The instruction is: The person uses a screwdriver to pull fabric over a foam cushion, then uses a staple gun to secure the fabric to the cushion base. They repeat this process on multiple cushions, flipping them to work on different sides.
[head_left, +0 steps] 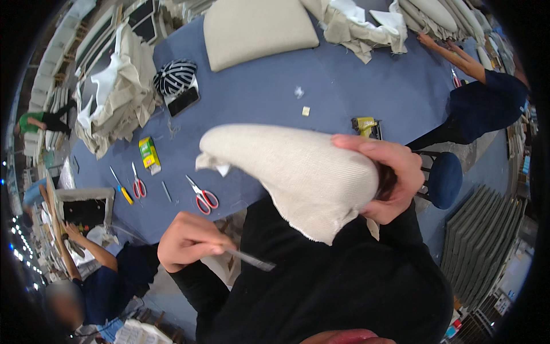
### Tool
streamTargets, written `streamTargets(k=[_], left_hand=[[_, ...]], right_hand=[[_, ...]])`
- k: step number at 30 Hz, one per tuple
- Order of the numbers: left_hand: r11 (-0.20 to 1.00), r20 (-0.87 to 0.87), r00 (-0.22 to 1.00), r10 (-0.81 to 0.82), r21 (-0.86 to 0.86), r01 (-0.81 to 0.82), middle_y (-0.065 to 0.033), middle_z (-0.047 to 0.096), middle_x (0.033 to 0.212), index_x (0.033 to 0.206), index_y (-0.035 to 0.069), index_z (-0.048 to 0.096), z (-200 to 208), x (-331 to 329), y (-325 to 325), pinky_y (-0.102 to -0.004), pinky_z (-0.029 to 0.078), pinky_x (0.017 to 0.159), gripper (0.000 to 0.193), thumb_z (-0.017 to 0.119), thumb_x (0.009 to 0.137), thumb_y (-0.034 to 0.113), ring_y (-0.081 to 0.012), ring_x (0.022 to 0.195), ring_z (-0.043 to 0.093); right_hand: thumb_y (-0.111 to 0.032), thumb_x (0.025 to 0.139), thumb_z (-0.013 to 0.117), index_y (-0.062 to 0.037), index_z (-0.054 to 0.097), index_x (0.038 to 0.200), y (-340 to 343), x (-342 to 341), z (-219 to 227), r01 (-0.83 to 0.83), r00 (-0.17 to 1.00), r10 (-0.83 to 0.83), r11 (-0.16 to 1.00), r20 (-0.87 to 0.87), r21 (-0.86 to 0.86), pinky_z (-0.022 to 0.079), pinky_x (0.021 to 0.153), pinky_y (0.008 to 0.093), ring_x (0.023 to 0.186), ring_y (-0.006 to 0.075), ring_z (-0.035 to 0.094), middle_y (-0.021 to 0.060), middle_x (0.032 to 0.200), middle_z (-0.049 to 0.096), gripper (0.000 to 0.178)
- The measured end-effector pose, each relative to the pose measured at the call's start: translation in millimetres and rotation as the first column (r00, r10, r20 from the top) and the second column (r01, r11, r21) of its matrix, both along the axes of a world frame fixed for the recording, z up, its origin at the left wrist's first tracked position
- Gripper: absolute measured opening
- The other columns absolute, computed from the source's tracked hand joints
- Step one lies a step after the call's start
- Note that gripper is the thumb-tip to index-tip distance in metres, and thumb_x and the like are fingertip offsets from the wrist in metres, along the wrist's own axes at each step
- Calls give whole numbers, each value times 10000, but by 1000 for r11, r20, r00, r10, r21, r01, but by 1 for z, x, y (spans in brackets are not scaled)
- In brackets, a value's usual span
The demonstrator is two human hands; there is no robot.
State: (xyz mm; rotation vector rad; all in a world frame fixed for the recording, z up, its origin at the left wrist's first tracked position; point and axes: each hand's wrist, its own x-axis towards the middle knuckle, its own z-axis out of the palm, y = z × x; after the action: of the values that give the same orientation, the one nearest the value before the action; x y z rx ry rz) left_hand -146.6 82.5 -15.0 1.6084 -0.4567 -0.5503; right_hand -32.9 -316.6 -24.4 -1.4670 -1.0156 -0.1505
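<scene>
My right hand (392, 178) grips a curved piece covered in cream fabric (292, 163) by its right end. The thumb and fingers wrap round that end, and a loose flap of cloth hangs along the lower side. My left hand (192, 241) is closed on a thin grey strip-like tool (255, 261), whose free end points to the lower right, below the fabric and apart from it. The exact kind of this tool is hard to make out. Red-handled scissors (201, 195) lie on the blue table (246, 97) just beyond my left hand.
A second pair of scissors (138, 183), a yellow screwdriver (123, 192), a green-yellow box (149, 155), a phone (183, 101), a striped cap (175, 77) and a yellow staple gun (366, 127) lie about. A cream cushion (258, 31) rests at the back. Co-workers stand at both sides.
</scene>
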Motion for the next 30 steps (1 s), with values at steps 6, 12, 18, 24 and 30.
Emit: streamTargets(k=[6, 12, 18, 24, 30], left_hand=[[883, 203, 861, 467, -168, -439, -100, 716, 703, 913, -30, 819, 6, 6, -10, -300, 440, 551, 234, 786, 932, 201, -180, 582, 638], [878, 381, 832, 403, 95, -469, -80, 714, 810, 962, -13, 795, 40, 77, -79, -301, 444, 624, 131, 754, 985, 109, -145, 690, 610], [953, 787, 570, 235, -71, -294, -82, 738, 1029, 1040, 78, 840, 33, 130, -147, -377, 510, 922, 151, 769, 974, 194, -282, 974, 683], [965, 749, 620, 234, -100, -243, -81, 744, 1207, 1211, 129, 815, 21, 153, -147, -355, 529, 963, 290, 812, 939, 229, -237, 1051, 698], [933, 465, 840, 278, 75, -351, -73, 787, 1108, 1225, 113, 801, -79, 269, -134, -369, 578, 862, 266, 754, 1004, 254, -230, 904, 716]], right_hand=[[-378, 972, 825, 140, 681, 1280, 12, 16, 22, -27, 987, 49, 990, 156, -135, 664, 788, 393, 958, 336, 829, 246, 1063, 819, 619], [-132, 996, 691, 53, 719, 1296, 43, 11, 21, 263, 903, -321, 938, -285, -226, 591, 952, 332, 1074, 236, 790, 173, 1132, 812, 353], [-130, 947, 810, 38, 632, 1441, 52, 13, 25, 135, 966, -207, 916, -156, -379, 567, 995, 329, 1165, 223, 741, 185, 1275, 761, 551], [-182, 1098, 665, 42, 653, 1415, 18, 15, 7, 187, 757, -351, 925, -551, -331, 565, 929, 307, 1059, 173, 729, 114, 1187, 771, 389], [-209, 1167, 519, 31, 671, 1340, -3, 17, 2, 275, 714, -353, 935, -604, -222, 494, 1089, 350, 1202, 215, 679, 142, 1229, 738, 333]])
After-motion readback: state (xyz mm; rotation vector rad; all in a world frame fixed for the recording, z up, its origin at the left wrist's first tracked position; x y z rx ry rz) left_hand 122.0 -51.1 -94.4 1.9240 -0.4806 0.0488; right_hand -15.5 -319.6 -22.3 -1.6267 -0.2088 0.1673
